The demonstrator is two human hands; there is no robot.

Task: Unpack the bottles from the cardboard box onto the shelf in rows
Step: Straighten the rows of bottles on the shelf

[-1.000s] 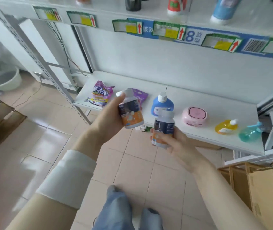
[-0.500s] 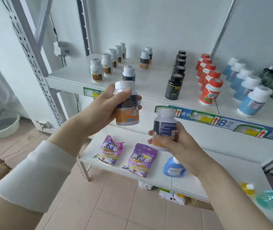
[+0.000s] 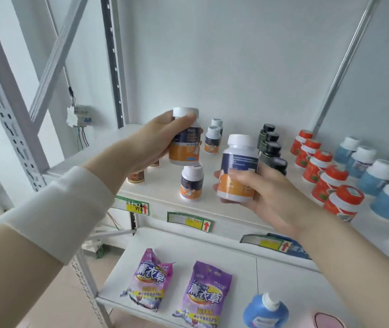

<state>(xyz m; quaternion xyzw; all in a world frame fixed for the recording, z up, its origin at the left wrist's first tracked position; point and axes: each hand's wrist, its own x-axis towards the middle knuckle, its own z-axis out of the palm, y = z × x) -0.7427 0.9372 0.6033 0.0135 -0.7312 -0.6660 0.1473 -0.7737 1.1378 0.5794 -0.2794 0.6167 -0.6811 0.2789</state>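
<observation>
Between the front bottle [image 3: 191, 183], which stands near the front edge of the shelf [image 3: 214, 210], and the back pair [image 3: 213, 140] by the rear edge runs a bare strip of white board, the widest open room in that row. A narrower bare lane parts it from the dark bottles [image 3: 270, 147] to the right. The left hand [image 3: 155, 138] grips the first bottle [image 3: 185, 147] round its neck and shoulder, in the air over that strip, above the front bottle and clear of it. The right hand [image 3: 266, 192] grips the second bottle [image 3: 238, 171] round its lower body, upright, in the air near the front edge, just right of the front bottle. Both are smooth white plastic cylinders with white screw caps and navy-and-orange labels, like the three standing. Further right, red-capped bottles [image 3: 326, 176] and blue bottles [image 3: 378, 181] run in rows front to back. Green-and-yellow price tags [image 3: 190, 221] line the front edge; a grey slotted upright [image 3: 6, 110] stands at the left corner, and the wall [image 3: 212, 55] behind is plain white. Purple pouches [image 3: 149, 282] lie on the lower shelf [image 3: 236, 261]
</observation>
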